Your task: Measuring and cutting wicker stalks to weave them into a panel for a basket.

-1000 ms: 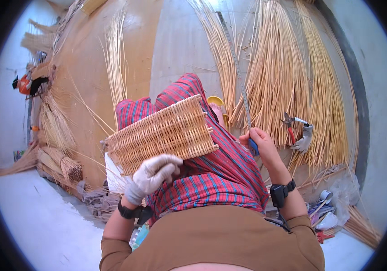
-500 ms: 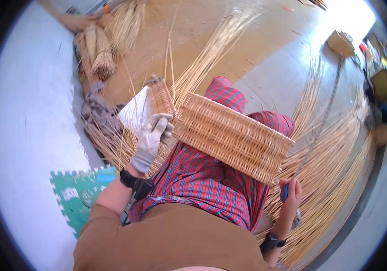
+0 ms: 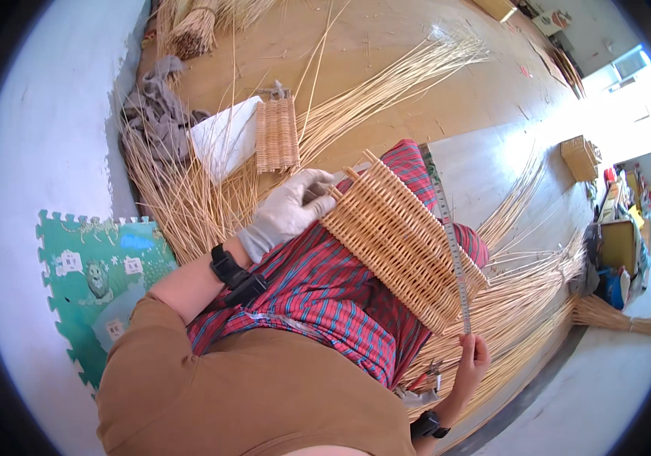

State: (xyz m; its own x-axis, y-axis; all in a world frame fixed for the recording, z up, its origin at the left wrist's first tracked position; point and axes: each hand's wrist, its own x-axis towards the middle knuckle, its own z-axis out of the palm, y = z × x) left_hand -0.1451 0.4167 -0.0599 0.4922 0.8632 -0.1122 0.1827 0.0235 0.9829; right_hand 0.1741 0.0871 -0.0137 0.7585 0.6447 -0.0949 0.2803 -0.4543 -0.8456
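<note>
My left hand, in a pale glove, is closed on a corner of a rectangular woven cane panel, which rests tilted across my lap on red-and-blue checked cloth. My bare right hand is closed on the near end of a long metal measuring tape, whose strip runs away from me across the panel’s right part. The tape’s blue case is hidden now. Red-handled pruners and a loose glove lie below, left of my right hand.
A smaller woven piece lies by a white sheet and grey cloth. Loose cane spreads at the right, bundles at the back. A green foam mat is at the left, a box at the far right.
My view has swung round, losing the person seen at left. The panel has turned clockwise with my left hand on its corner. The tape, beside the panel before, now crosses it.
</note>
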